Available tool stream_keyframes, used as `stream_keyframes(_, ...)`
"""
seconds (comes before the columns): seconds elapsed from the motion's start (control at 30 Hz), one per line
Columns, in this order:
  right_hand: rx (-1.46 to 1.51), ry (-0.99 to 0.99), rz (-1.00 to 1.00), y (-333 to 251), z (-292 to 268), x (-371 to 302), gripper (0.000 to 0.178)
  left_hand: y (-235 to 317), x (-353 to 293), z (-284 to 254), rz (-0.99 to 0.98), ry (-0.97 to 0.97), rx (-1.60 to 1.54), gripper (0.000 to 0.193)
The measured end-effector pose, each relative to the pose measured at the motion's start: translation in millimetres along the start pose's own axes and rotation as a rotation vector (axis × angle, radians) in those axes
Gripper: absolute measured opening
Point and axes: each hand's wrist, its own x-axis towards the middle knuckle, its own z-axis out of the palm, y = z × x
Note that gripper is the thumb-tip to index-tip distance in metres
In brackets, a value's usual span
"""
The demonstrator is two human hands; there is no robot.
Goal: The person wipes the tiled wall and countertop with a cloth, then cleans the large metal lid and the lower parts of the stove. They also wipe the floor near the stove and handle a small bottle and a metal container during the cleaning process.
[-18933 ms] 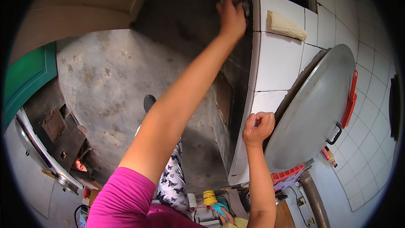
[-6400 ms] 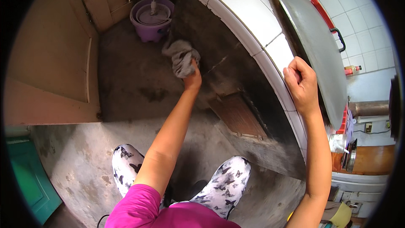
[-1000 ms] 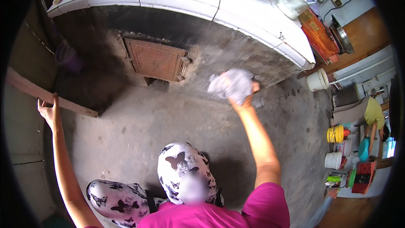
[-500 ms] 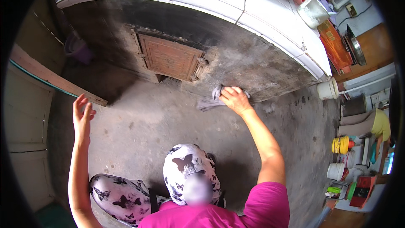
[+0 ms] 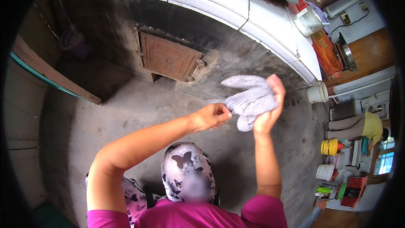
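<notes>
A light grey cloth (image 5: 253, 97), folded and smeared by motion, is held up between my two hands above the floor, in front of the sooty stove wall. My right hand (image 5: 271, 107) grips its right side, with the thumb below and fingertips curling over the top. My left hand (image 5: 214, 116) has its fingers pinched together at the cloth's left edge. To the left of the cloth, a rusty brown metal door (image 5: 168, 55) stands closed in the dark wall (image 5: 194, 27).
White tiles (image 5: 206, 4) edge the stove top. A wooden board (image 5: 59, 74) juts in from the left, near a purple bucket (image 5: 74, 44). At right are a whitish bucket (image 5: 317, 93), a yellow bucket (image 5: 330, 147) and a person (image 5: 371, 126) bending over.
My right hand has lifted the cloth from the base of the wall, up and to the right. My left hand has swung in from the far left and taken the cloth's edge.
</notes>
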Motion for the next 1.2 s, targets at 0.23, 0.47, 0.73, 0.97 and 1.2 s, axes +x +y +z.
stream_keyframes(0.23,0.234,-0.061,0.359,11,22,-108,0.084,4,7,19,0.253,0.157,-0.281,0.032)
stream_keyframes(0.47,0.748,0.055,0.738,18,10,-114,0.062,43,-34,17,0.369,0.05,0.329,0.028)
stream_keyframes(0.73,-0.148,0.372,-0.473,5,6,11,0.051,-4,-117,-28,0.278,0.396,0.216,0.015)
stream_keyframes(0.97,-0.866,0.123,-0.808,45,55,54,0.055,-36,-165,-40,0.05,0.412,0.094,0.013)
stream_keyframes(1.2,-1.107,-0.44,-0.802,180,1,-59,0.039,-28,-164,-47,0.126,0.451,0.08,0.012)
